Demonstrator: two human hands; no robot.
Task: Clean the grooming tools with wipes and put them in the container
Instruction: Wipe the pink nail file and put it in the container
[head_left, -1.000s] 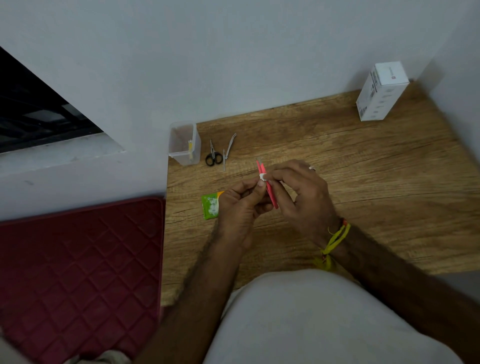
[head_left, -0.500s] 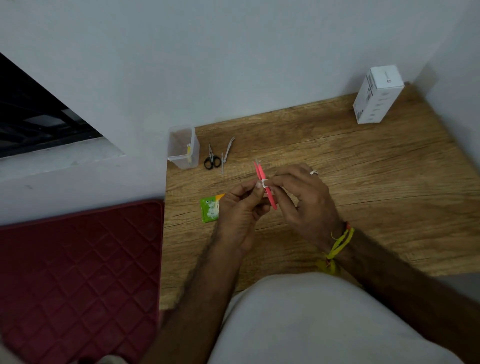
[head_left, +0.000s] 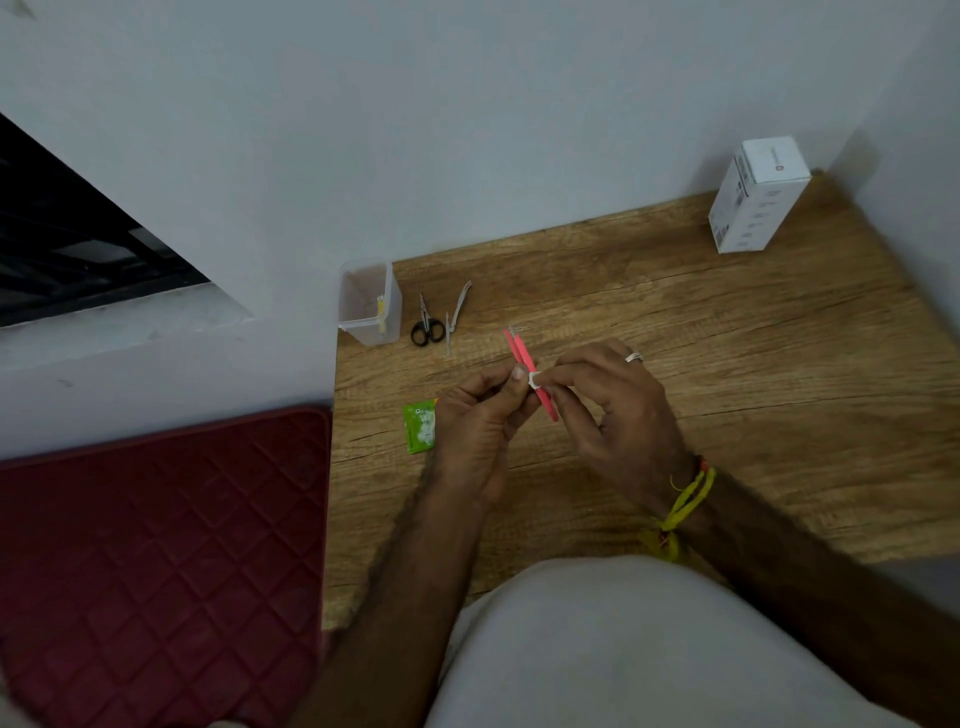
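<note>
Pink plastic tweezers (head_left: 524, 364) at frame centre, held above the wooden tabletop (head_left: 727, 374), tips pointing toward upper left. Left hand (head_left: 480, 415) grips the lower shaft, fingers curled round it. Right hand (head_left: 613, 400) pinches a small white wipe (head_left: 533, 380) against the tweezers' middle, thumb and forefinger together. Clear plastic container (head_left: 370, 304) stands at the table's upper-left corner; a yellow item inside, too small to identify. Just right of it lie black-handled scissors (head_left: 427, 325) and a metal nail clipper (head_left: 457, 312). Green wipe sachet (head_left: 421, 427) beside the left hand. White box (head_left: 756, 200), upper right.
</note>
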